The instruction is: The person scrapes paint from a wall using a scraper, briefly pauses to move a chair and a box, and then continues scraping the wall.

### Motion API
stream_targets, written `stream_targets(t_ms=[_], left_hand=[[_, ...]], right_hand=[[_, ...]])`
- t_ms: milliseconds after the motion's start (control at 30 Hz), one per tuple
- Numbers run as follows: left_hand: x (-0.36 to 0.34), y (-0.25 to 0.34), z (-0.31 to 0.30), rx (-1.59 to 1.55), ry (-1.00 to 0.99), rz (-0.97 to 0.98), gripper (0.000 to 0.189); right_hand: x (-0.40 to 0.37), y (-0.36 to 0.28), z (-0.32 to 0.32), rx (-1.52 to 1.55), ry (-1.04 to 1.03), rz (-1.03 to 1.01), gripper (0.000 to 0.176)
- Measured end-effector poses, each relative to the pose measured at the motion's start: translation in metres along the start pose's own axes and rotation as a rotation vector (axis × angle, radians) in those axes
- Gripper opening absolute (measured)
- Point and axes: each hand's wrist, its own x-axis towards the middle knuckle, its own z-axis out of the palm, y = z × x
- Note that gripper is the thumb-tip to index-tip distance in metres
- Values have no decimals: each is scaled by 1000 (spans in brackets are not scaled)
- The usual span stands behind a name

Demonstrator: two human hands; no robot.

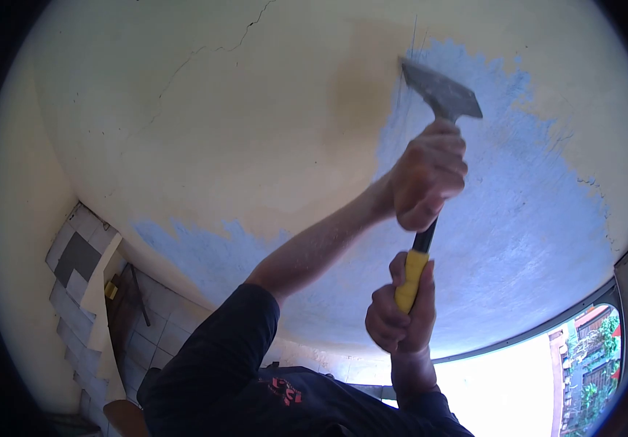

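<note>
A: What are the hands holding?
B: They are gripping a scraper with a broad grey metal blade (pixel 441 89), a black shaft (pixel 424 239) and a bulging yellow grip (pixel 410 282). The blade is looking scuffed and flaring wide from its neck.
A: Where is it lying?
B: It is reaching over a curved cream-painted wall (pixel 256 116), its blade overlapping the left border of a large scraped blue patch (pixel 503 197); I can't tell whether the edge is touching.
A: What else is showing?
B: A thin dark crack (pixel 237 45) is running across the far left, and a brownish stain (pixel 361 91) is spreading left of the blade. White tiles (pixel 155 320) are showing at the near left, a bright opening (pixel 503 386) at the near right.
A: Anything blocking the view?
B: The left hand (pixel 430 175) is clenching around the upper shaft, hiding part of it, while its forearm is crossing before the wall. The right hand (pixel 401 313) is wrapping the yellow grip.
A: Which way is the scraper pointing?
B: Its blade is facing far; its long axis is slanting from near to far, leaning slightly right.
</note>
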Motion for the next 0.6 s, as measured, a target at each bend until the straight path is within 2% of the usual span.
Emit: stream_targets(t_ms=[200, 267, 333, 600], left_hand=[[-1, 8, 4, -8, 3, 24, 53], [-13, 24, 8, -20, -18, 10, 54], [-24, 36, 12, -47, 72, 2, 55], [-35, 28, 24, -71, 68, -79, 54]], right_hand=[[-9, 0, -3, 120, -121, 13, 47], [-24, 14, -7, 133, -59, 38, 46], [-35, 21, -11, 116, -37, 66, 46], [-30, 16, -19, 79, 23, 67, 48]])
